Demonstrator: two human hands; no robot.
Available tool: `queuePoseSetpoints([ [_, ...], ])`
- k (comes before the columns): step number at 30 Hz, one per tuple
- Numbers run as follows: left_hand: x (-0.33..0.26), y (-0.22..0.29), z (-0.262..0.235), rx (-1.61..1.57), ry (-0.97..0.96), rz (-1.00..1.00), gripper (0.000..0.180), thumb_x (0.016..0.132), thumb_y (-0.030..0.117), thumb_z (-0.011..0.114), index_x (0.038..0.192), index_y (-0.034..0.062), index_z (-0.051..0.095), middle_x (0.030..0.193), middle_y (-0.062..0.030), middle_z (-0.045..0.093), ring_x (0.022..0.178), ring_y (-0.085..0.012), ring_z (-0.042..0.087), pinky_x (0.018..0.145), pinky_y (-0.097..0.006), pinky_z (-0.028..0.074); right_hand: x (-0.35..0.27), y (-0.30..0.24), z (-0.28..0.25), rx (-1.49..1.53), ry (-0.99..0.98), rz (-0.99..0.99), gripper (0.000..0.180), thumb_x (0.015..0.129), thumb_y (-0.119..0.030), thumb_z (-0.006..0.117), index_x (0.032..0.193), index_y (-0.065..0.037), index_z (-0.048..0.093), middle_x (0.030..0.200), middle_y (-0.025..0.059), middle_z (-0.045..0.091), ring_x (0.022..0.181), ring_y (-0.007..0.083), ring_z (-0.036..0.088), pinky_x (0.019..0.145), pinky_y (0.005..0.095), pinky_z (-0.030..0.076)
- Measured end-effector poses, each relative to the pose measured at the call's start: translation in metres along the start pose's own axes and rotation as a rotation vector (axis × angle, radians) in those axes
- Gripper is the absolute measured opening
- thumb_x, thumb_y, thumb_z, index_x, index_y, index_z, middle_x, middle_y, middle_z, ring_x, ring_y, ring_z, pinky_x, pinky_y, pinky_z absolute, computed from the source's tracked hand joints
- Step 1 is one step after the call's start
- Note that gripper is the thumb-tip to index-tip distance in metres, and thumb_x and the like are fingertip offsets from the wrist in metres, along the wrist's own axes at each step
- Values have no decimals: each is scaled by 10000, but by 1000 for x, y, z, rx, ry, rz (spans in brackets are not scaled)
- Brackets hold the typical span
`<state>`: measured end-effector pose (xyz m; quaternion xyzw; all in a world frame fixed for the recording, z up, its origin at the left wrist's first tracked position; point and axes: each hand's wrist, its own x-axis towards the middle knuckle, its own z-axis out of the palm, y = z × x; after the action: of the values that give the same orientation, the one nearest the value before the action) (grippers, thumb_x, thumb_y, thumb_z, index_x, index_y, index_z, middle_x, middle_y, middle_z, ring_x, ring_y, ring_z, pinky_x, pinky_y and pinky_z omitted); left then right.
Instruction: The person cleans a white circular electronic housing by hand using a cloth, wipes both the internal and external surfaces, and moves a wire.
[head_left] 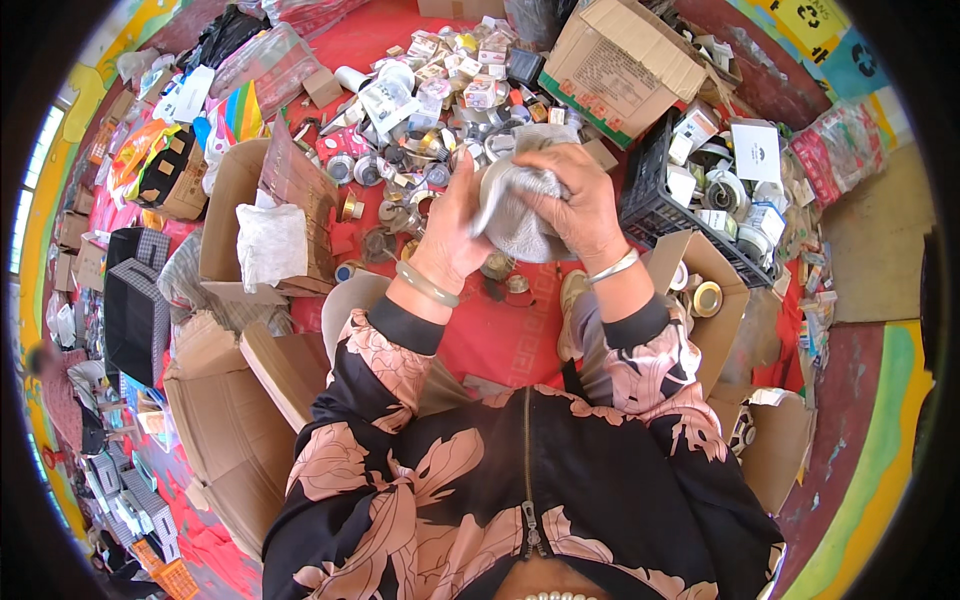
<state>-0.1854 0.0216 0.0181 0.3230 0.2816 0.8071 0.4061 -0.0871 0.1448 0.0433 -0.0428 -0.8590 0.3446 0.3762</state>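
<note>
In front of me, over the red floor covering, my right hand (pixel 585 200) is closed round a bunched grey cloth (pixel 525 215). Opposite it, my left hand (pixel 453 228) presses against the cloth's left side, thumb up, fingers partly hidden. A pale rounded edge shows between the left palm and the cloth; what it belongs to is covered. Just beyond the hands spreads a heap of small lamp-like fittings, metal rings and little boxes (pixel 430 110).
An open carton (pixel 235 215) with a white cloth (pixel 272 245) over its edge stands left. At right are a black crate (pixel 650 185) full of fittings and a carton (pixel 715 340) holding gold-rimmed round parts. A large carton (pixel 620 70) lies tilted behind.
</note>
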Motion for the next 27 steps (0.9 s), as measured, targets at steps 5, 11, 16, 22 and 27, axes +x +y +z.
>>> queuePoseSetpoints([
  [5, 6, -5, -2, -382, 271, -400, 511, 960, 453, 343, 1246, 43, 448, 1204, -98, 536, 1113, -232, 522, 966, -401, 412, 0, -3, 2, -98, 62, 10, 263, 669, -110, 731, 921, -95, 658, 848, 86, 642, 834, 269, 592, 780, 349, 462],
  [11, 6, -18, -3, -258, 259, -354, 438, 968, 375, 391, 1236, 34, 451, 1199, -95, 536, 1078, -215, 542, 933, -371, 443, -5, 3, 4, -189, 140, 139, 245, 702, -52, 673, 941, -92, 639, 853, 115, 645, 788, 273, 604, 711, 352, 493],
  [16, 7, -23, -3, -191, 327, -525, 420, 963, 318, 425, 1203, -26, 450, 1168, -125, 556, 1029, -231, 577, 899, -373, 473, 1, 30, -11, 226, 482, 519, 157, 808, -113, 669, 929, -17, 640, 790, 22, 635, 716, 71, 530, 666, 261, 461],
  [22, 13, -23, -24, -368, 429, -412, 454, 986, 357, 308, 1240, -1, 425, 1205, -142, 534, 1084, -275, 550, 911, -419, 470, -7, 63, -93, 962, 945, 644, 353, 920, -243, 501, 1172, 4, 508, 1053, 109, 618, 912, 233, 625, 770, 344, 527],
  [27, 20, -11, -35, -434, 523, -138, 527, 987, 414, 221, 1256, 4, 415, 1227, -140, 519, 1141, -284, 507, 947, -451, 444, -7, 44, -74, 903, 785, 860, 279, 898, -209, 537, 1099, -19, 564, 994, 87, 638, 879, 208, 632, 728, 332, 532],
])
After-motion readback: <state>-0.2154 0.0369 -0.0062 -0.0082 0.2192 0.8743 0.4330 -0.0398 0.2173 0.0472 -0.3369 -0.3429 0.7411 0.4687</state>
